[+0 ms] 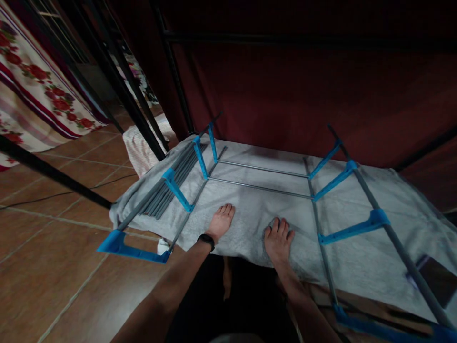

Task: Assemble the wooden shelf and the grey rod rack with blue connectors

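My left hand [221, 221], with a black band on the wrist, lies palm down on the grey blanket [246, 233], fingers extended. My right hand [278, 239] rests flat on the same blanket to its right, fingers slightly spread. Neither holds anything. Around them stands a partly built rack: a left side frame of grey tubes with blue plastic brackets [180, 193] and a matching right side frame with blue brackets [352, 229]. Two thin grey crossbars [262, 186] join the sides beyond my hands. Several loose grey tubes [171, 183] lie bundled under the left frame.
A dark phone [439, 278] lies on the blanket at the right, partly behind a tube. Black metal poles [132, 102] rise at the left, near a pale cloth [139, 155] and a floral curtain [46, 85]. A dark red cloth [285, 95] hangs behind. A cable crosses the tiled floor.
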Tool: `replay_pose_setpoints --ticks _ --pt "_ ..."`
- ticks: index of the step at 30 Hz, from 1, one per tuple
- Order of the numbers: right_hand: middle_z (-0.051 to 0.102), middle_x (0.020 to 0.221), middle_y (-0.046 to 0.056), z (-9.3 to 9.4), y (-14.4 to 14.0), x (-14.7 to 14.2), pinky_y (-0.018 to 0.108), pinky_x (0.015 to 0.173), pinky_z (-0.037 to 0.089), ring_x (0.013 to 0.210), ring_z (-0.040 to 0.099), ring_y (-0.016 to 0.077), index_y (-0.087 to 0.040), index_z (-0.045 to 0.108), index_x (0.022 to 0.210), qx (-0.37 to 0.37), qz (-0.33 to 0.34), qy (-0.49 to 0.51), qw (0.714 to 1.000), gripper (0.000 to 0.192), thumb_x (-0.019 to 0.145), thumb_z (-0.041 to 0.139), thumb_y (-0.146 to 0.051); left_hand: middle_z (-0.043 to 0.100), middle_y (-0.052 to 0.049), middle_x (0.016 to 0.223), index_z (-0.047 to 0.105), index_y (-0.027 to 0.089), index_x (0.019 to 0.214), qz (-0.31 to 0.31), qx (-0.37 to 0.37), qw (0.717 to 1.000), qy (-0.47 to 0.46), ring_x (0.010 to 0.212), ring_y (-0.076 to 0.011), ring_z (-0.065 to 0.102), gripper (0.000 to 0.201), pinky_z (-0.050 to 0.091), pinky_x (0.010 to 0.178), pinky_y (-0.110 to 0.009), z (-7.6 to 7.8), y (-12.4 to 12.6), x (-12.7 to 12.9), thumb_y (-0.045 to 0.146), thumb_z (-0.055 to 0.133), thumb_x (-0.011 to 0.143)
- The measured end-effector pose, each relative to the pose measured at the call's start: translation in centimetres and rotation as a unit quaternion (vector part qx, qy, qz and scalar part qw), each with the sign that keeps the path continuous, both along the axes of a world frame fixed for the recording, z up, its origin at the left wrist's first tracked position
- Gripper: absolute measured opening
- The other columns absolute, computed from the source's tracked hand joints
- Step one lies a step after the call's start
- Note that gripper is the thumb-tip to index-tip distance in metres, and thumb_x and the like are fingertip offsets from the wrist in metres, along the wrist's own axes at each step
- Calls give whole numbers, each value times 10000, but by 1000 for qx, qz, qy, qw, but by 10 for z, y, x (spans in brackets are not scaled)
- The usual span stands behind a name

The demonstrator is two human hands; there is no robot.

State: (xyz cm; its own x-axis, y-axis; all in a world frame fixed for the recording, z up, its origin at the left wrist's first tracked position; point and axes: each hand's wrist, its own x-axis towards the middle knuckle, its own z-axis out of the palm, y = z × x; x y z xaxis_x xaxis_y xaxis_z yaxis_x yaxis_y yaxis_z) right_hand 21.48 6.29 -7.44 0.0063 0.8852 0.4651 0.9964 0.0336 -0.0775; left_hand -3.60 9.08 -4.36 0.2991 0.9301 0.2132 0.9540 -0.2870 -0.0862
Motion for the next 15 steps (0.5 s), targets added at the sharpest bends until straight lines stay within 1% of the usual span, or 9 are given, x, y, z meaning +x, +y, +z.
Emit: replay_pose_setpoints --ticks 3,8,12,15 --pt "467 1452 286 -2 0 1 647 1075 272 1327 438 382 -36 480 1432 -6 1 -5 1000 536 966 339 -260 583 -167 1381 545 111 1336 -5 -17 1000 -12 1301 -252 528 443 410 1090 -410 2 -1 0 86 348 940" --pt "445 1464 303 -3 1 1 657 1081 266 1343 429 389 -19 460 1447 -32 1 5 999 546 971 335 -257 556 -164 1413 525 134 1375 -7 -52 998 -33 1338 -269 491 483 386 1117 -449 5 -1 1 87 331 936" --pt "449 1464 300 1 1 -1 665 1083 257 1343 432 387 -24 465 1443 -43 -3 8 999 543 970 335 -256 541 -164 1431 516 136 1393 -18 -64 997 -39 1350 -271 478 503 374 1131 -460 7 0 2 83 332 928" --pt "445 1467 301 7 0 -2 660 1086 253 1347 425 382 -18 470 1434 -49 -3 4 999 533 970 340 -246 544 -165 1431 525 124 1384 -22 -63 997 -27 1344 -262 486 504 374 1134 -440 10 -1 3 71 316 928"
